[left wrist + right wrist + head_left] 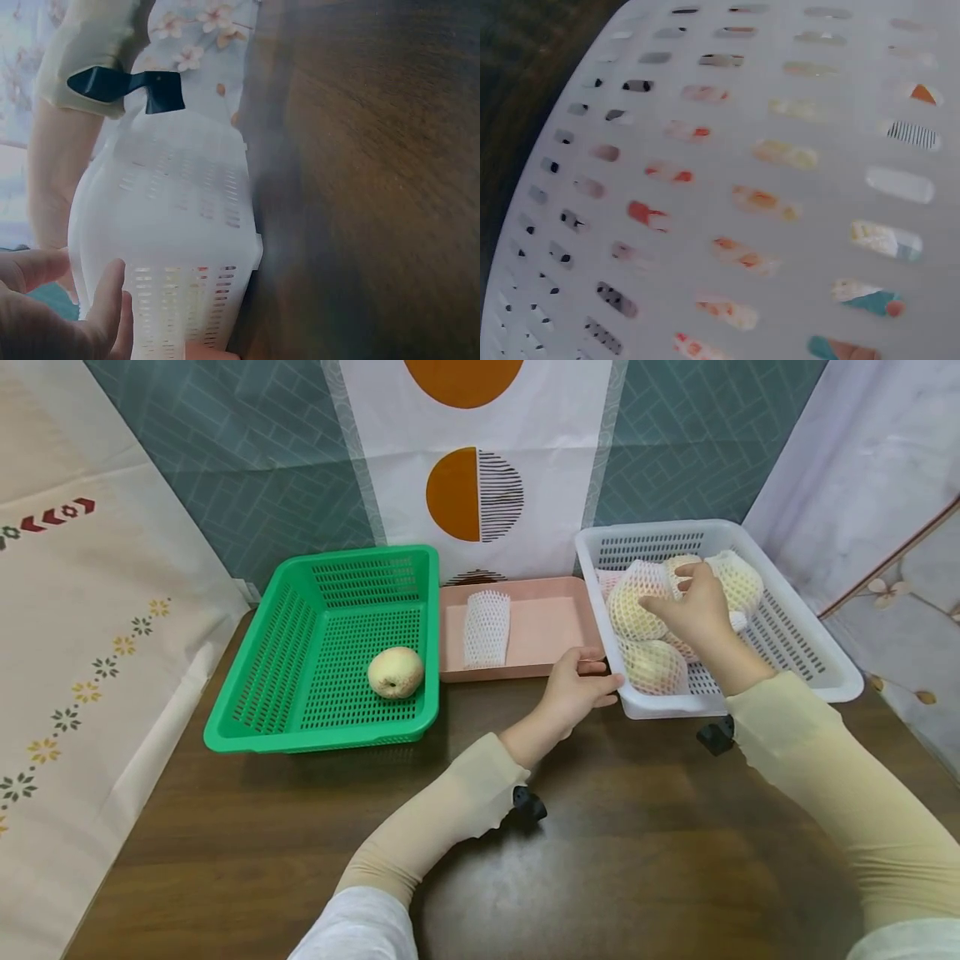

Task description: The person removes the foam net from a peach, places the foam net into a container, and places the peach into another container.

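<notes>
In the head view my right hand (697, 606) is over the white basket (802, 668), thumb and fingers spread across fruits in foam nets (637, 610). No fruit is seen lifted. My left hand (573, 689) touches that basket's near left corner with its fingertips, its fingers loosely extended. The left wrist view shows these fingers (109, 300) against the basket's outer wall. A round pale-yellow fruit (395, 672), bare of netting, lies in the green basket (322, 742). One flattened white foam net (486, 628) rests in the pink tray (551, 618).
The pink tray stands between the two baskets, all on a dark wooden table (600, 860). Patterned cloths (285, 460) hang behind and at both sides. Only the slotted wall of the white basket (817, 217) fills the right wrist view.
</notes>
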Motion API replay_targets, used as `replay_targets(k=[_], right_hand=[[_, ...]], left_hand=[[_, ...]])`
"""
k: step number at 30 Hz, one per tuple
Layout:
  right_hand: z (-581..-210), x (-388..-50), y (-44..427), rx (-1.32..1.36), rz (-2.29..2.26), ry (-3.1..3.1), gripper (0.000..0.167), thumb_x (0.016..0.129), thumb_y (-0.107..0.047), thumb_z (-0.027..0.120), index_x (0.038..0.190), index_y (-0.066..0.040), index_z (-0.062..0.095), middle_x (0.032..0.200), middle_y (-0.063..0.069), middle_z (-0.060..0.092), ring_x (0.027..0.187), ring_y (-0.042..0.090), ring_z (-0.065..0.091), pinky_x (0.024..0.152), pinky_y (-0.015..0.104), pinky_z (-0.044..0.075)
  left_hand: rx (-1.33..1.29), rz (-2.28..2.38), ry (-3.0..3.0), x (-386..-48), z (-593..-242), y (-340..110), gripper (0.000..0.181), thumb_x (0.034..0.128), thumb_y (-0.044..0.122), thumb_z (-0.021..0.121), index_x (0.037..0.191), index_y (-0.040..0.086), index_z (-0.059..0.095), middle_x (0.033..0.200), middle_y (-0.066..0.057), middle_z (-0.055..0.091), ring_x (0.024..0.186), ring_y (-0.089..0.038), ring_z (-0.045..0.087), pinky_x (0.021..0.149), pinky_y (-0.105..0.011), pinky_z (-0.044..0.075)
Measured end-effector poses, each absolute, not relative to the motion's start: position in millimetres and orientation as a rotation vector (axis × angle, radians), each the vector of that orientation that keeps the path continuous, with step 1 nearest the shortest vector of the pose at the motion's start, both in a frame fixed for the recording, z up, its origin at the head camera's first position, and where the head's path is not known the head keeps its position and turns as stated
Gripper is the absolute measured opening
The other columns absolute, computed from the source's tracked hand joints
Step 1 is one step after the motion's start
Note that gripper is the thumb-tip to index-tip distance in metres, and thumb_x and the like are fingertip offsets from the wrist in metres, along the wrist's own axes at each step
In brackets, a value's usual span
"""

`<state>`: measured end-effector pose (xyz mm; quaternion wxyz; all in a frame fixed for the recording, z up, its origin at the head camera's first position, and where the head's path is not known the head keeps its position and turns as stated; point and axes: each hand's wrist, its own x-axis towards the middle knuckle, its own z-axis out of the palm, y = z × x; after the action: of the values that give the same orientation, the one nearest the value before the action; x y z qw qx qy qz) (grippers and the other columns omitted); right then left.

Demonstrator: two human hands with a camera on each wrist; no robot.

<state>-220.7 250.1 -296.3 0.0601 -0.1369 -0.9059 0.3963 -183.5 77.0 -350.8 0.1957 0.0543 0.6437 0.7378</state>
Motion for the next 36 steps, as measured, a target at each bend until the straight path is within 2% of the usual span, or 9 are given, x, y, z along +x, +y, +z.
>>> replay_targets(k=[8,14,23,32,36], right_hand=[[-303,-224,254,-0.447,1.253,-2.779,0.086,0.089,-0.034,0.063,0.148,0.001,0.012,0.146,0.03,0.027,0.128,0.046,0.035,0.1,0.057,0.038],[-308,-226,258,-0.483,1.286,-2.859,0.094,0.088,-0.039,0.063,0.149,0.001,0.003,0.15,0.03,0.018,0.133,0.045,0.029,0.105,0.058,0.033],[-310,-229,258,-0.509,1.373,-2.889,0.099,0.089,-0.042,0.061,0.15,0.003,-0.003,0.151,0.032,0.014,0.133,0.046,0.029,0.107,0.057,0.031],[-312,-229,257,-0.538,1.351,-2.908,0.101,0.086,-0.049,0.063,0.149,0.007,0.007,0.151,0.03,0.019,0.133,0.043,0.031,0.108,0.055,0.031],[-314,-228,257,-0.546,1.37,-2.909,0.105,0.084,-0.05,0.066,0.148,0.008,0.006,0.153,0.03,0.015,0.137,0.043,0.025,0.111,0.056,0.026]], left_hand=[[0.201,2.094,1.792,-186,-351,81,0.049,0.0843,-0.009,0.064,0.131,-0.004,0.046,0.114,-0.018,0.059,0.101,-0.027,0.064,0.077,-0.031,0.057],[0.116,2.162,1.674,-186,-353,82,0.052,0.0827,-0.012,0.064,0.131,-0.003,0.047,0.108,-0.015,0.061,0.094,-0.027,0.066,0.077,-0.033,0.057],[0.083,2.174,1.634,-187,-352,82,0.06,0.0818,-0.013,0.064,0.136,0.001,0.043,0.107,-0.014,0.061,0.088,-0.024,0.066,0.077,-0.034,0.057],[0.073,2.156,1.638,-187,-351,81,0.06,0.0826,-0.012,0.064,0.137,0.004,0.043,0.106,-0.012,0.06,0.087,-0.023,0.066,0.077,-0.033,0.057],[0.082,2.151,1.634,-188,-352,81,0.06,0.083,-0.011,0.064,0.137,0.005,0.043,0.104,-0.011,0.059,0.084,-0.021,0.065,0.076,-0.033,0.057]])
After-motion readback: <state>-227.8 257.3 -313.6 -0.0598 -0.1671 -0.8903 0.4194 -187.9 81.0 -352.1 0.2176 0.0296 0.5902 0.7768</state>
